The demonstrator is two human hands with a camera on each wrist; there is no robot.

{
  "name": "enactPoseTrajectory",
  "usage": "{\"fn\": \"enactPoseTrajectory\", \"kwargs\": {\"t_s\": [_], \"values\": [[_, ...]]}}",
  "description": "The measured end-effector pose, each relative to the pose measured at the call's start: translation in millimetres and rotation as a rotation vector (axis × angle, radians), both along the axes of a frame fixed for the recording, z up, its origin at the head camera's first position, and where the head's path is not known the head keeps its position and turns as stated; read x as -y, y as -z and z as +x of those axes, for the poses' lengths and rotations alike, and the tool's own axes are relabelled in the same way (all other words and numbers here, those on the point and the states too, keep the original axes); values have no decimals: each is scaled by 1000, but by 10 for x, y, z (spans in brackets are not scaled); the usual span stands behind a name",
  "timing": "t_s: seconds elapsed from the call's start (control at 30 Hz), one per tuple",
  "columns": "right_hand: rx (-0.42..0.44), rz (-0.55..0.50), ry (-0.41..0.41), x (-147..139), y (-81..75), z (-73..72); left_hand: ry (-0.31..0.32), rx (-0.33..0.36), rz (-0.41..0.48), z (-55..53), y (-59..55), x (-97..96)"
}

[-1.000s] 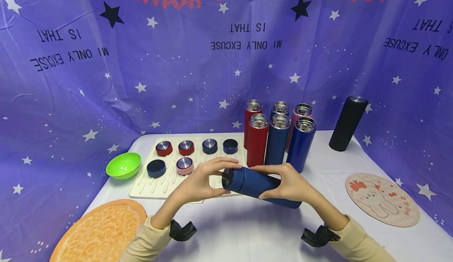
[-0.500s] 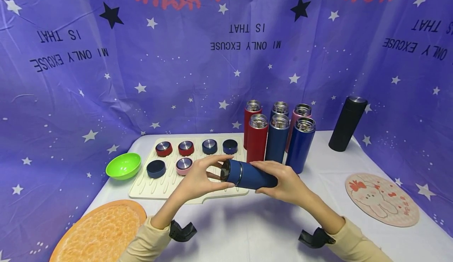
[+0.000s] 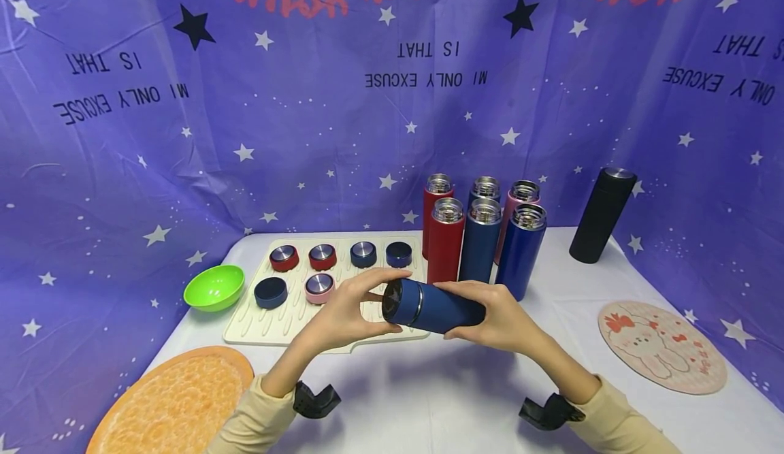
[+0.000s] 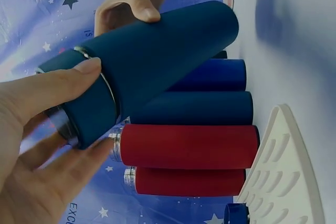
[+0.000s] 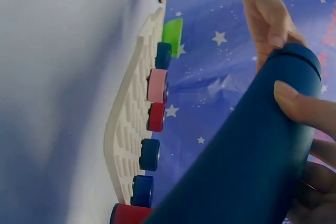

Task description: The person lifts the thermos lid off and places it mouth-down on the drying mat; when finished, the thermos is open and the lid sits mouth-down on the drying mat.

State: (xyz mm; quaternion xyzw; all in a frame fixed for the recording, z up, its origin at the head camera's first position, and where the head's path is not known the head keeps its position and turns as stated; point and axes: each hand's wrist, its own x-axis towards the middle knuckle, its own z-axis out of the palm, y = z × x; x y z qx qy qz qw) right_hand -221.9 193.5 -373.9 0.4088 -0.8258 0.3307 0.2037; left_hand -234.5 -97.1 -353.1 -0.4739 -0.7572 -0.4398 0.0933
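A dark blue thermos bottle [image 3: 453,310] is held tilted above the table, its lidded end towards the left. My right hand [image 3: 508,314] grips the body, thumb on one side and fingers on the other; the bottle's base is hidden behind it in the head view. At the other end my left hand [image 3: 349,312] holds the blue lid [image 3: 409,303] between thumb and fingers. The lid's dark glossy top faces left. In the left wrist view a thin silver ring [image 4: 107,80] shows at the seam between lid and body, with the left thumb lying across it.
Behind the hands stand several lidless bottles, including a red bottle [image 3: 445,246] and a blue bottle [image 3: 520,253]. Several lids, one a pink lid [image 3: 320,289], sit on a white ridged tray [image 3: 257,330]. A green bowl [image 3: 214,289], black bottle [image 3: 602,216] and round mats lie around.
The bottle has risen slightly and its base has swung out of sight behind my right hand. A silver ring now shows at the lid's seam. My left fingers have shifted around the lid.
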Motion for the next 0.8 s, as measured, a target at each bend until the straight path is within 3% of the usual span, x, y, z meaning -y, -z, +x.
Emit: {"fn": "enactPoseTrajectory", "kwargs": {"t_s": [0.13,0.3,0.57,0.67,0.8], "values": [[58,16,-12,-11,-21,15,66,-74,-4,12,-24,-6],[65,23,-6,-3,-14,26,72,-101,15,99,-113,-36],[4,18,14,29,26,17,-19,26,54,268,-284,-52],[-40,15,19,45,37,13,-56,51,68,266,-264,-62],[-102,20,36,65,50,13,-136,80,72,170,-119,-71]]}}
